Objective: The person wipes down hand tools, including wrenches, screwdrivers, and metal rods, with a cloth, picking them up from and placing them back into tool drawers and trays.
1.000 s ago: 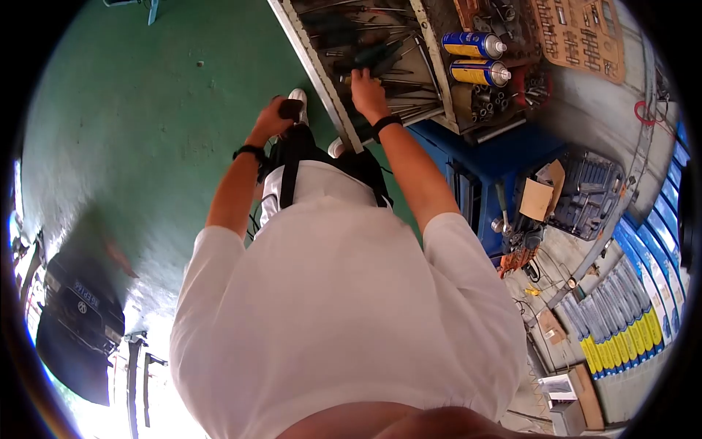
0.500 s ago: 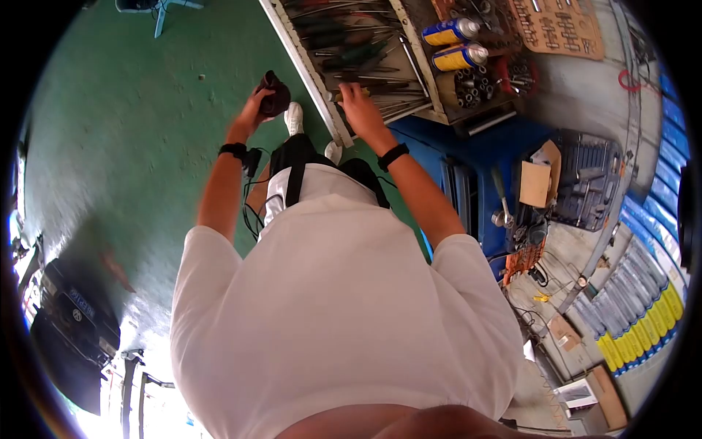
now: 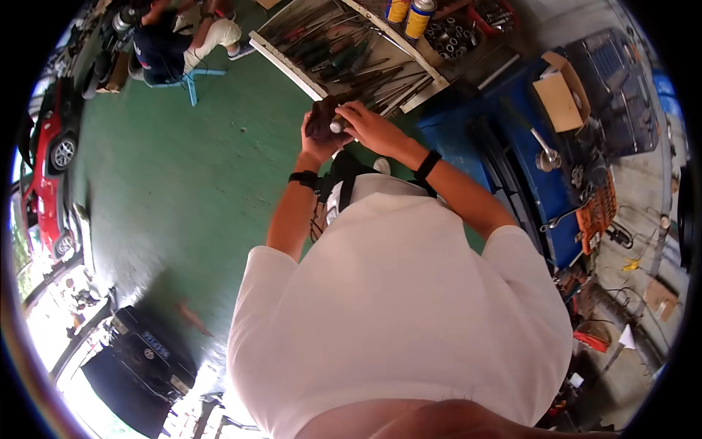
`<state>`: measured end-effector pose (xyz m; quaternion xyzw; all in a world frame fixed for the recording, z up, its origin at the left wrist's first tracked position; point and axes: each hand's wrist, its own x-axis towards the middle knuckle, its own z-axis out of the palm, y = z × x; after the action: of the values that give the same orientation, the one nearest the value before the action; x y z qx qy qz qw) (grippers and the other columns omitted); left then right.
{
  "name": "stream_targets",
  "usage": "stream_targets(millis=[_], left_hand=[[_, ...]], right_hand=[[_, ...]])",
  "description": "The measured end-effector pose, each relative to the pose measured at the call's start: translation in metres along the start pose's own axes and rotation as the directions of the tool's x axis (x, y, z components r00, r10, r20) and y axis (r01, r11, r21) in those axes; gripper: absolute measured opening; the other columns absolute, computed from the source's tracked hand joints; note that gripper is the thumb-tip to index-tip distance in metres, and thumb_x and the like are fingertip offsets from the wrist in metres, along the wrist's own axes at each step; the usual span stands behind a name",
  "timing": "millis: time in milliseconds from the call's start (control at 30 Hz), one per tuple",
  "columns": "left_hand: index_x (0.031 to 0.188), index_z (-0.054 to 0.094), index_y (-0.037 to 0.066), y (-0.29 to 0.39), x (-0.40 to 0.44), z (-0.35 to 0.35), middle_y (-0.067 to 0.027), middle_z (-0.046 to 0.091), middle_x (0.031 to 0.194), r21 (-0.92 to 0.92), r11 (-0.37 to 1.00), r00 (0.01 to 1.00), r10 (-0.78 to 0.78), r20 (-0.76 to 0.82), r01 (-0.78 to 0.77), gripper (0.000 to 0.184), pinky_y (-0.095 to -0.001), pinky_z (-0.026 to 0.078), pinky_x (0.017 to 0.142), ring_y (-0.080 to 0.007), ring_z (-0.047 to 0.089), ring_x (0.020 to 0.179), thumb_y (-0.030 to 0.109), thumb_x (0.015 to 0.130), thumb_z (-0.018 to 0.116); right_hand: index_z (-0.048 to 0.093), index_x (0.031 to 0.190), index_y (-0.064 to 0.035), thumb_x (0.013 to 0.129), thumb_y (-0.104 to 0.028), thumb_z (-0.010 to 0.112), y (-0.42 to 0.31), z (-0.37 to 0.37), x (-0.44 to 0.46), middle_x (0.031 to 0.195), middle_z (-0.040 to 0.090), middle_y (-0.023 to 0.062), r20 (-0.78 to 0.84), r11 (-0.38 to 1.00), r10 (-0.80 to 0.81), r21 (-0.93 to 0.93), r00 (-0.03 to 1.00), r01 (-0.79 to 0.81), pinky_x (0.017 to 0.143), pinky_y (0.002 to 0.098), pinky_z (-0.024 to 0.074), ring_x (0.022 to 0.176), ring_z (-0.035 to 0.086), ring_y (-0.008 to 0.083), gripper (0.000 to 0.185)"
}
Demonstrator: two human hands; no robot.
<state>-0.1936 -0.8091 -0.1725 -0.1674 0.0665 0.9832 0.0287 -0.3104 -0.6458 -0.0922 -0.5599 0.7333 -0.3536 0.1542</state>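
Observation:
Bunched in my left hand point(image 3: 313, 143) is a dark maroon cloth point(image 3: 322, 121), the fingers closed round it. My right hand point(image 3: 365, 128) is closed on a short tool with a round, pale metallic end point(image 3: 337, 126), held against the cloth. The rest of that tool is hidden by my fingers and the cloth, so its kind does not show. Both hands meet in front of my waist, at the near edge of an open drawer point(image 3: 287, 67). Inside the drawer lie many screwdrivers and long thin tools point(image 3: 344, 55).
Right of the drawer stands a blue cabinet point(image 3: 457, 135) with a cardboard box point(image 3: 559, 95) and a ratchet point(image 3: 547, 154) on it. Spray cans point(image 3: 419, 18) and sockets point(image 3: 446, 36) sit beyond. A person point(image 3: 164, 51) sits on a blue stool point(image 3: 191, 84) at the upper left.
My right hand has left the drawer with the tool and come to the cloth in my left hand. The view has turned, bringing a seated person and a red car into sight.

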Motion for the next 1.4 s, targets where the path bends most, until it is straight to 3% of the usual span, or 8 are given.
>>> stream_targets(millis=[200, 233, 467, 667, 800, 900, 1000, 1400], left_hand=[[0.123, 0.061, 0.012, -0.032, -0.004, 0.045, -0.0111, 0.064, 0.121, 0.115, 0.989, 0.989, 0.107, -0.101, -0.095, 0.053, -0.0487, 0.046, 0.102, -0.0302, 0.060, 0.113, 0.049, 0.085, 0.055], [0.122, 0.061, 0.010, -0.038, -0.011, 0.052, -0.0112, 0.065, 0.119, 0.129, 0.987, 0.990, 0.111, -0.084, -0.100, 0.051, -0.0472, 0.048, 0.101, -0.0304, 0.062, 0.109, 0.044, 0.084, 0.058], [0.117, 0.053, 0.004, -0.073, -0.023, 0.115, -0.0164, 0.062, 0.121, 0.569, 0.805, 0.985, 0.155, 0.076, -0.170, 0.035, -0.0368, 0.053, 0.094, -0.0253, 0.064, 0.105, 0.018, 0.086, 0.061], [0.112, 0.046, 0.006, -0.106, -0.026, 0.154, -0.0166, 0.060, 0.126, 0.536, 0.762, 0.931, 0.277, 0.238, -0.364, 0.036, -0.0350, 0.052, 0.095, -0.0247, 0.062, 0.110, -0.006, 0.081, 0.062], [0.113, 0.048, 0.005, -0.111, -0.033, 0.170, -0.0159, 0.061, 0.128, 0.687, 0.532, 0.868, 0.293, 0.400, -0.496, 0.038, -0.0358, 0.052, 0.095, -0.0241, 0.061, 0.116, -0.002, 0.081, 0.067], [0.110, 0.061, 0.008, -0.117, -0.056, 0.200, -0.0140, 0.066, 0.112, 0.877, -0.424, 0.856, 0.344, 0.385, -0.224, 0.045, -0.0368, 0.056, 0.083, -0.0321, 0.068, 0.097, 0.013, 0.069, 0.079], [0.111, 0.065, 0.013, -0.126, -0.074, 0.208, -0.0127, 0.065, 0.104, 0.695, -0.705, 0.780, 0.354, 0.516, -0.141, 0.049, -0.0401, 0.057, 0.077, -0.0366, 0.066, 0.087, 0.015, 0.065, 0.080], [0.120, 0.063, 0.022, -0.101, -0.062, 0.236, -0.0031, 0.058, 0.121, 0.263, -0.936, 0.775, -0.018, 0.631, -0.235, 0.055, -0.0439, 0.047, 0.093, -0.0285, 0.059, 0.107, 0.024, 0.068, 0.083]], right_hand=[[0.045, 0.135, -0.0021, 0.090, -0.015, 0.062, -0.023, -0.029, -0.042, 0.130, 0.048, 0.0176, -0.046, 0.929, -0.077, 0.359, 0.996, 0.088, 0.090, 0.0412, 0.0502, 0.109, 0.058, 0.0328, 0.050], [0.052, 0.128, -0.0018, 0.089, -0.018, 0.064, -0.029, -0.045, -0.049, 0.131, 0.049, 0.0157, 0.121, 0.813, 0.083, 0.566, 0.989, -0.137, 0.095, 0.0394, 0.0478, 0.114, 0.055, 0.0294, 0.044], [0.061, 0.103, -0.0018, 0.086, -0.011, 0.069, -0.046, -0.087, -0.107, 0.131, 0.049, 0.0142, 0.170, 0.894, 0.018, 0.439, 0.985, -0.092, 0.101, 0.0400, 0.0425, 0.122, 0.049, 0.0315, 0.021], [0.057, 0.101, -0.0023, 0.078, -0.006, 0.072, -0.042, -0.068, -0.136, 0.133, 0.047, 0.0161, -0.303, 0.887, 0.265, 0.449, 0.915, -0.109, 0.094, 0.0384, 0.0459, 0.116, 0.054, 0.0331, 0.029], [0.058, 0.100, 0.0007, 0.078, -0.010, 0.070, -0.032, -0.079, -0.136, 0.110, 0.062, 0.0183, -0.073, 0.707, 0.499, 0.611, 0.863, -0.357, 0.081, 0.0366, 0.0503, 0.096, 0.062, 0.0346, 0.027], [0.063, 0.091, 0.0017, 0.080, -0.020, 0.070, -0.033, -0.089, -0.133, 0.079, 0.068, 0.0186, -0.139, 0.844, 0.463, 0.372, 0.876, -0.387, 0.067, 0.0406, 0.0518, 0.074, 0.065, 0.0381, 0.026], [0.067, 0.084, -0.0028, 0.077, -0.026, 0.073, -0.037, -0.100, -0.136, 0.074, 0.067, 0.0175, -0.133, 0.887, 0.459, 0.022, 0.878, -0.461, 0.063, 0.0446, 0.0524, 0.070, 0.065, 0.0389, 0.025], [0.066, 0.084, -0.0069, 0.075, -0.026, 0.076, -0.058, -0.127, -0.131, 0.069, 0.067, 0.0136, -0.125, 0.908, 0.164, -0.369, 0.978, -0.200, 0.055, 0.0437, 0.0535, 0.061, 0.066, 0.0342, 0.024]])
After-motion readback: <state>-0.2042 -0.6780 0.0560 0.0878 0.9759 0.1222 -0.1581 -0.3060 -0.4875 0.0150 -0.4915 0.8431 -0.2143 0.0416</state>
